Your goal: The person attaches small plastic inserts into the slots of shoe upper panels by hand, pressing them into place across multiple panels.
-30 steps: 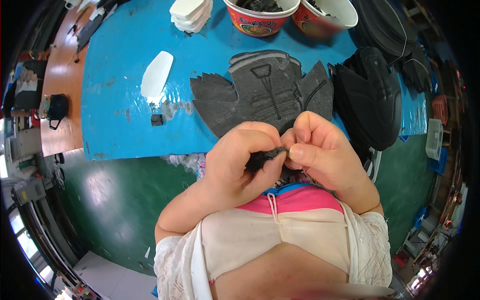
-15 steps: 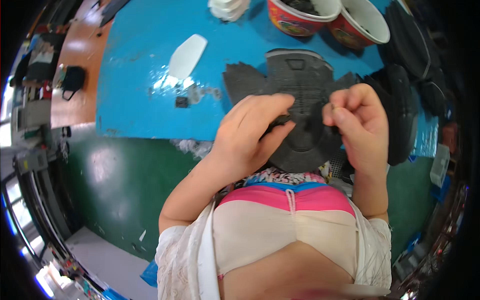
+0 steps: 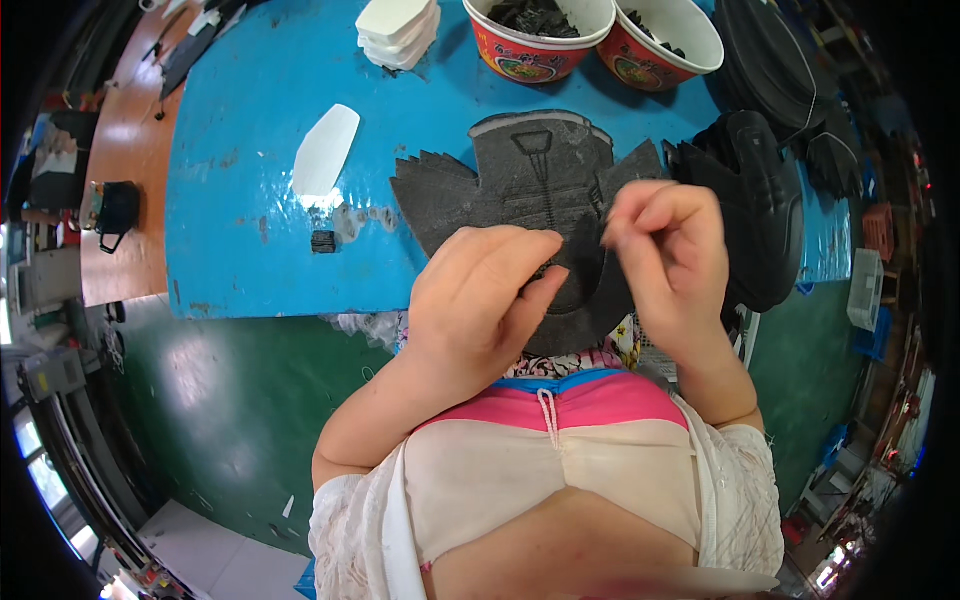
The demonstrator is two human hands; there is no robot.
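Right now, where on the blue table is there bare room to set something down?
The widest bare patch of blue table lies left of the white sheet and small black stack; a narrower one separates that sheet from the grey pieces. Crowded: right side, with red tubs and black pads, and front middle, under left hand and right hand.

Right grip [image 3: 680, 262] blurred, left grip's [image 3: 478, 298] dark contents [image 3: 540, 272] mostly hidden

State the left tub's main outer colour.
Red; the left tub shows best in the head view.
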